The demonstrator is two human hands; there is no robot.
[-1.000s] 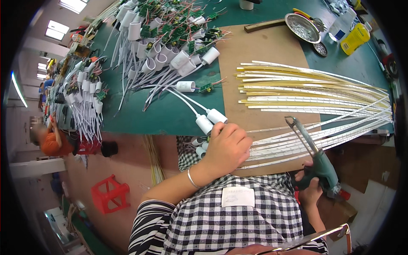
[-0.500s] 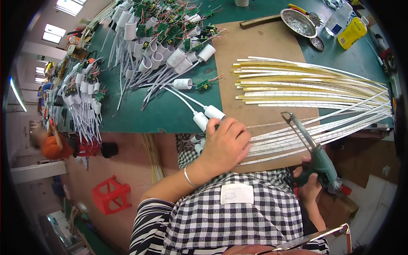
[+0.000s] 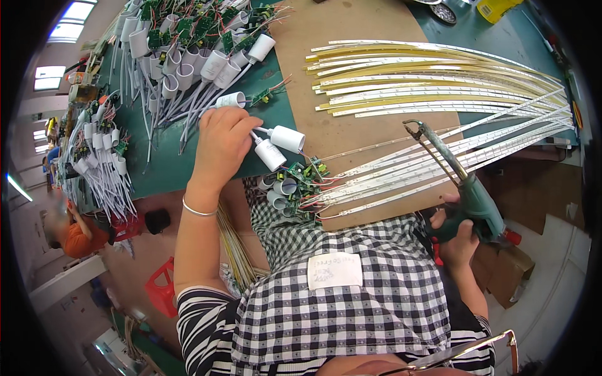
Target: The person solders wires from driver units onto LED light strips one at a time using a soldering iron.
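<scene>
My left hand (image 3: 222,145) is curled over white cables at the table's front edge, its fingers drawn together; what they grip is hidden beneath them. Just above the fingers lies a white cap (image 3: 231,100) with a small green circuit board (image 3: 266,96). Two more white caps (image 3: 287,139) lie right of the hand. Beyond them, green circuit boards (image 3: 306,178) have red and white wires meeting the ends of white LED strips (image 3: 382,182). In my right hand (image 3: 456,238) is a green soldering gun (image 3: 480,203), its tip pointing up and left above the strips.
A heap of white caps, cables and circuit boards (image 3: 204,28) covers the table's far left. Yellow-and-white LED strips (image 3: 426,78) lie on a brown board (image 3: 376,25). At far right are a yellow bottle (image 3: 495,7) and small dish (image 3: 443,14). A red stool (image 3: 162,287) stands on the floor.
My left hand has moved left from the strip ends to the cables, uncovering the circuit boards and wires. The view has shifted; my right hand still holds the soldering gun.
</scene>
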